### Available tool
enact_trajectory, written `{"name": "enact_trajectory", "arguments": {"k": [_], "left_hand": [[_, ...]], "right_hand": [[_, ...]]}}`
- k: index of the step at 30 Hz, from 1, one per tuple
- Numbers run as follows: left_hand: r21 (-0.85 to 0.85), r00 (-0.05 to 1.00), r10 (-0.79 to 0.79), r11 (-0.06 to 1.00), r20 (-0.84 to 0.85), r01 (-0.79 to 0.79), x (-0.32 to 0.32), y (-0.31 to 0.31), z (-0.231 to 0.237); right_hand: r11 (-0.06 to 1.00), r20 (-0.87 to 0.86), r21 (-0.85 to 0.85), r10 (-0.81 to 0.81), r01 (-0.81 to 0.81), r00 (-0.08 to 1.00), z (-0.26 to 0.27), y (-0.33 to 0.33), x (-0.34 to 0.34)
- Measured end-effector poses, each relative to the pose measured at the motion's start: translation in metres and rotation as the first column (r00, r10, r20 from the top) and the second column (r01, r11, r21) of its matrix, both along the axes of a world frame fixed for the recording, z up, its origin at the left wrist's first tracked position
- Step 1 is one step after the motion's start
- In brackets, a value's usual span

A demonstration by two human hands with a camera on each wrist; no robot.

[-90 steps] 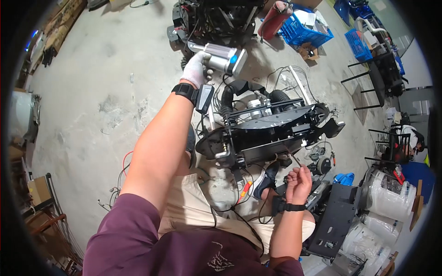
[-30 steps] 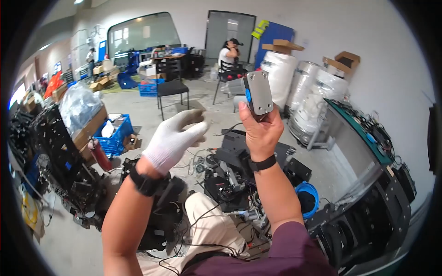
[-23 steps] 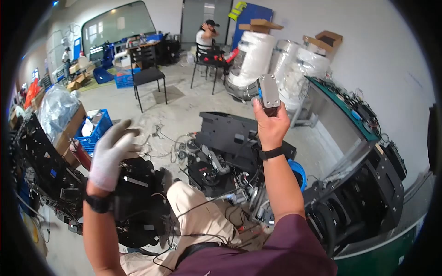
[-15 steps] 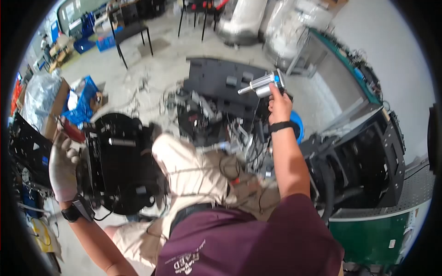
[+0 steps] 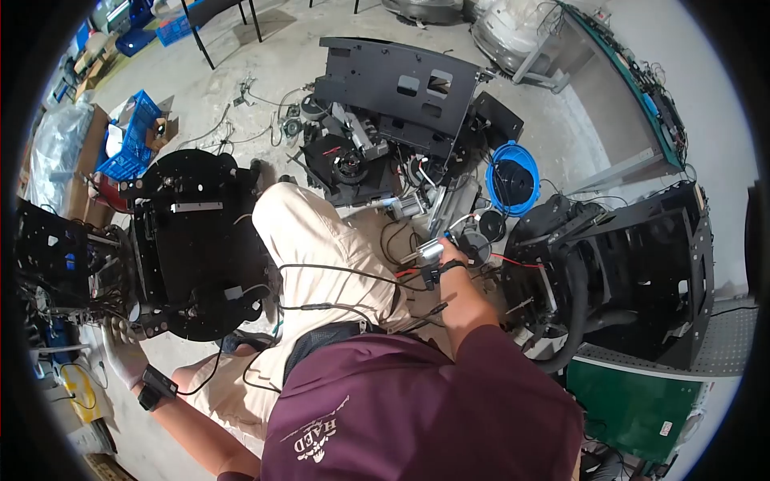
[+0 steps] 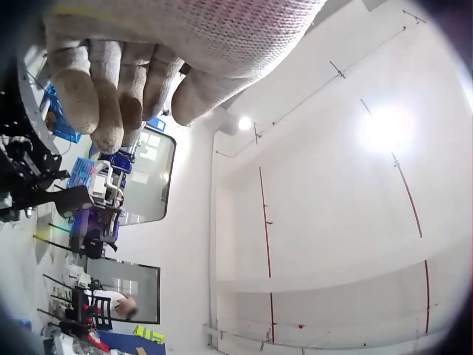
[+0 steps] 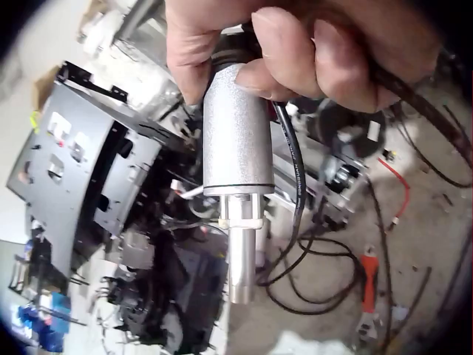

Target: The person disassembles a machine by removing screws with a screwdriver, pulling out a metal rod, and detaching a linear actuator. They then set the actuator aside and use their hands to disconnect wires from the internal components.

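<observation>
My right hand [image 5: 454, 255] grips a silver linear actuator [image 7: 238, 133] by its motor end, thumb and fingers wrapped around it. Its metal rod points away from the hand in the right wrist view, and a black cable runs down beside it. In the head view the actuator is low over loose parts and cables to the right of my knee. My left hand [image 5: 122, 353], in a white knit glove, hangs at the left beside a round black chassis [image 5: 196, 248]. Its fingers [image 6: 107, 111] are loosely bent with nothing between them.
A blue-rimmed bucket [image 5: 513, 210] and a dark metal panel [image 5: 377, 72] stand ahead. A black frame [image 5: 642, 272] is at the right, by a green-topped bench [image 5: 618, 80]. Cables [image 5: 345, 268] cross my lap. An orange-handled wrench [image 7: 369, 285] lies on the floor.
The actuator passed from my left hand to my right, was held up, then came down toward the floor parts. My left hand swung left and down. The view tilted downward.
</observation>
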State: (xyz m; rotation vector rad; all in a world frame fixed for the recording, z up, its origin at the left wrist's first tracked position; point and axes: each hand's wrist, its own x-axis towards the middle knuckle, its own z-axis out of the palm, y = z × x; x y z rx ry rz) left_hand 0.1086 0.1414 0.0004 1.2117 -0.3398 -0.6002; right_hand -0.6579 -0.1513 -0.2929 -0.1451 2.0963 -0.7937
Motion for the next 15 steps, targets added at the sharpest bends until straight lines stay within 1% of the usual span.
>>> {"name": "enact_trajectory", "arguments": {"k": [1, 2, 3, 4, 5, 6, 7, 8, 9, 10, 11, 12, 14, 15], "left_hand": [[-0.003, 0.999, 0.007, 1.000, -0.048, -0.007, 0.011, 0.007, -0.005], [-0.003, 0.999, 0.010, 1.000, -0.048, -0.010, 0.023, 0.014, -0.011], [0.001, 0.999, 0.008, 1.000, -0.045, -0.008, 0.027, 0.018, -0.011], [0.007, 0.999, 0.005, 1.000, -0.043, -0.005, 0.031, 0.022, -0.013], [0.015, 0.999, 0.007, 1.000, -0.044, -0.006, 0.028, 0.022, -0.010], [0.045, 0.999, 0.048, 0.998, -0.019, -0.047, 0.020, 0.018, -0.005], [0.071, 0.996, 0.087, 0.994, 0.008, -0.088, 0.015, 0.015, -0.002], [0.076, 0.996, 0.084, 0.994, 0.007, -0.084, 0.015, 0.013, -0.004], [0.069, 0.996, 0.093, 0.993, -0.012, -0.092, 0.015, 0.011, -0.009], [0.058, 0.994, 0.103, 0.993, -0.031, -0.101, 0.014, 0.008, -0.015], [0.074, 0.991, 0.129, 0.989, -0.024, -0.127, 0.005, 0.002, -0.018], [0.051, 0.982, 0.170, 0.985, -0.078, -0.166, 0.006, -0.002, -0.028], [0.098, 0.968, 0.244, 0.967, -0.066, -0.237, -0.020, -0.016, -0.030], [0.098, 0.966, 0.259, 0.961, -0.009, -0.257, -0.024, -0.016, -0.041]], "right_hand": [[1.000, -0.046, -0.006, 0.003, -0.003, 0.999, -0.006, -0.008, -0.003], [1.000, -0.090, -0.010, 0.008, -0.009, 0.996, -0.011, -0.017, -0.007], [0.992, -0.123, 0.040, 0.121, -0.117, 0.985, 0.004, -0.035, -0.017], [0.987, -0.199, -0.096, 0.105, -0.126, 0.974, 0.017, -0.052, -0.023], [0.987, -0.251, -0.143, 0.034, -0.072, 0.967, 0.023, -0.074, -0.027], [0.955, -0.448, -0.047, 0.242, -0.293, 0.861, 0.061, -0.093, -0.028], [0.915, -0.338, -0.255, 0.219, -0.313, 0.915, 0.099, -0.098, -0.026], [0.851, -0.340, -0.378, 0.238, -0.364, 0.910, 0.069, -0.131, -0.054], [0.823, -0.312, -0.477, 0.170, -0.308, 0.935, 0.079, -0.148, -0.056], [0.760, -0.434, -0.526, 0.147, -0.382, 0.889, 0.082, -0.164, -0.059], [0.691, -0.416, -0.598, 0.165, -0.406, 0.894, 0.106, -0.159, -0.045], [0.610, -0.402, -0.668, 0.184, -0.425, 0.897, 0.137, -0.151, -0.019], [0.684, -0.581, -0.519, 0.156, -0.512, 0.799, 0.136, -0.137, 0.014], [0.487, -0.777, -0.265, 0.403, -0.832, 0.483, 0.108, -0.137, 0.004]]}}
